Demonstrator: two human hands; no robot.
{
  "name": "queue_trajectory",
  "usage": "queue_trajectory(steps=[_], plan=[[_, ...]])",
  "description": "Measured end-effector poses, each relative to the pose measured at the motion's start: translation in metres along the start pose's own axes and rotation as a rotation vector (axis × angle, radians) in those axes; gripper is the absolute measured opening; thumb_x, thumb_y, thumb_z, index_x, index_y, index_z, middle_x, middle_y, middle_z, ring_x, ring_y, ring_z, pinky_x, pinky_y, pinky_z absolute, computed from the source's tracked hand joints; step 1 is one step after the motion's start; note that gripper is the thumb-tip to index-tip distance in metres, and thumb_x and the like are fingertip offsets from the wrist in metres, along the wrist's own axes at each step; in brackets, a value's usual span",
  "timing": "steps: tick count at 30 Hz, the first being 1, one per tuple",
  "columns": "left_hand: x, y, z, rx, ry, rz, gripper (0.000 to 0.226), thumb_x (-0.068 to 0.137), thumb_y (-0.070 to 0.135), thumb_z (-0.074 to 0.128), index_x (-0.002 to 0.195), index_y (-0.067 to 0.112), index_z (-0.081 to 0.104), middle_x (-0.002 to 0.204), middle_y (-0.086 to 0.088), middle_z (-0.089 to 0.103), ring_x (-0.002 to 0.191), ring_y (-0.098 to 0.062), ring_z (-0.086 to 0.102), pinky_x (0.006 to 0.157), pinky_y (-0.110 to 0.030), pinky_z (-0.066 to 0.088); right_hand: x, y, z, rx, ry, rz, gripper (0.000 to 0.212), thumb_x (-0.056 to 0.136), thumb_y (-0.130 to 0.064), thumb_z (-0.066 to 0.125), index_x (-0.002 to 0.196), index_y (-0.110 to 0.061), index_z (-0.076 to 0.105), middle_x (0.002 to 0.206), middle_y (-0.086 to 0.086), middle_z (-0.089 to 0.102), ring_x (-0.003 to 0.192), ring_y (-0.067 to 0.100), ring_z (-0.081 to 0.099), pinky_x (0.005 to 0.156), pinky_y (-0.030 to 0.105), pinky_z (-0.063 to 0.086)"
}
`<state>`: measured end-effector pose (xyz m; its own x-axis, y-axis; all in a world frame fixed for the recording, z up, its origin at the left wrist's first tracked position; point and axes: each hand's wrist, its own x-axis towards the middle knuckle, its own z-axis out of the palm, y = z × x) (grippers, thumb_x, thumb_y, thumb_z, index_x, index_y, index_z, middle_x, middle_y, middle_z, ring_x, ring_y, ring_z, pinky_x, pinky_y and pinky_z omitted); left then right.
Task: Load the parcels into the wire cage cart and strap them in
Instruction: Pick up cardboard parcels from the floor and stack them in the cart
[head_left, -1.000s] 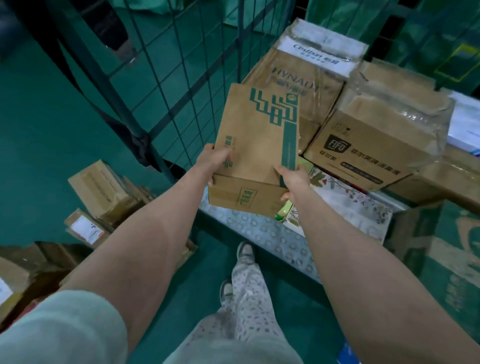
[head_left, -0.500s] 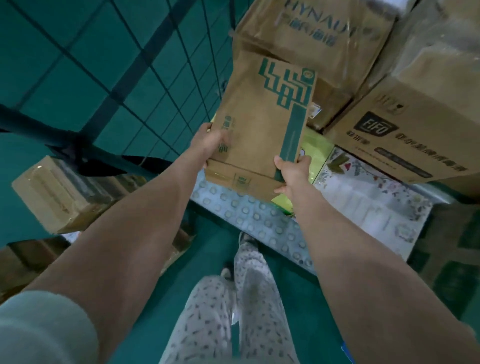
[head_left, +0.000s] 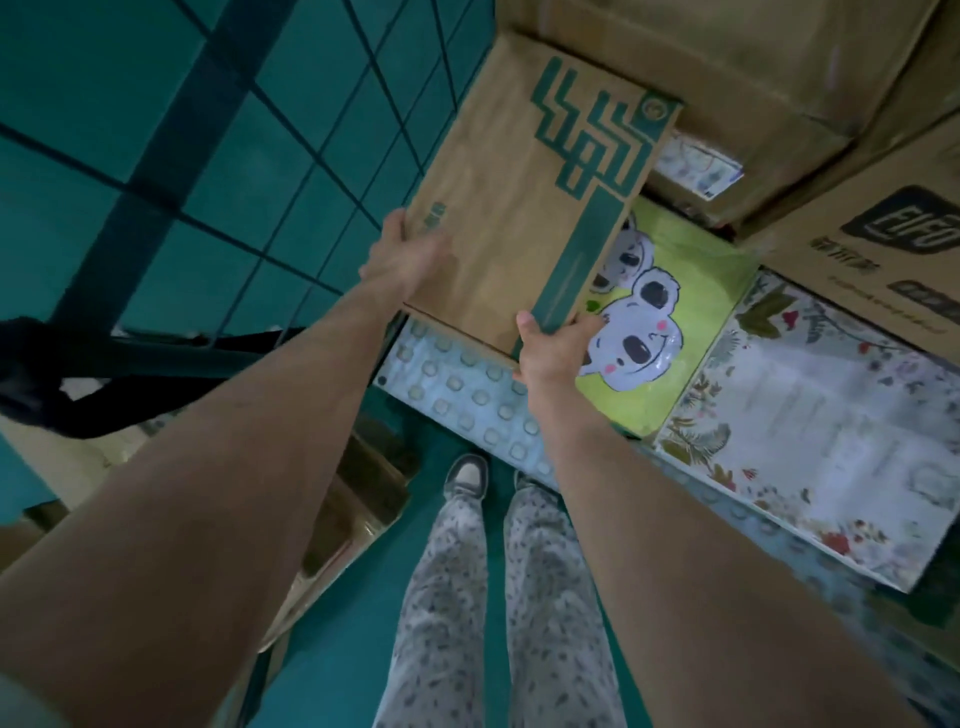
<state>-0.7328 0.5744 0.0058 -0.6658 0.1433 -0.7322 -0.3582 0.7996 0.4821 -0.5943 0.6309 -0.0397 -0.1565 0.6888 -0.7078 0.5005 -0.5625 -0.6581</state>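
A brown cardboard parcel with a green logo and stripe (head_left: 519, 208) is held low inside the wire cage cart, over its studded floor plate (head_left: 457, 395). My left hand (head_left: 402, 260) grips the parcel's near left corner. My right hand (head_left: 553, 345) grips its near right corner, thumb on top by the green stripe. The parcel's far end lies against larger brown boxes (head_left: 727, 78) stacked in the cart. Right of it lie a green pack with koala pictures (head_left: 670, 312) and a flowered white pack (head_left: 831, 415).
The cart's wire mesh side (head_left: 270, 171) stands at the left. A brown box marked EIFO (head_left: 883, 244) sits at the right over the packs. More cardboard parcels (head_left: 358, 514) lie on the green floor beside my feet (head_left: 467, 475).
I have leaned in and pushed the parcel down and farther into the cart, towards its floor plate. Both hands keep the same hold on its near corners.
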Motion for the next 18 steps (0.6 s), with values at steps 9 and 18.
queue_trajectory(steps=[9,18], plan=[[0.006,-0.001,-0.004,0.018,0.021,0.028,0.093,0.054,0.052,0.049,0.143,0.034,0.029,0.133,-0.001,0.049,0.121,-0.028,0.047,0.105,-0.043,0.037,-0.002,-0.002,0.006,-0.034,0.009,0.004,0.043,0.088,-0.019,0.066,0.101,-0.016,0.025,0.119,0.011,0.047,0.097,0.028,0.055,0.082,0.051,0.054],[0.006,0.009,-0.02,0.112,-0.029,0.03,0.081,0.084,0.039,0.053,0.152,0.026,0.01,0.145,-0.002,0.04,0.119,-0.02,0.045,0.098,-0.029,0.036,-0.009,-0.011,0.013,-0.033,-0.036,0.03,0.052,0.089,-0.016,0.064,0.125,-0.005,0.028,0.128,0.013,0.046,0.094,0.021,0.049,0.086,0.049,0.053]])
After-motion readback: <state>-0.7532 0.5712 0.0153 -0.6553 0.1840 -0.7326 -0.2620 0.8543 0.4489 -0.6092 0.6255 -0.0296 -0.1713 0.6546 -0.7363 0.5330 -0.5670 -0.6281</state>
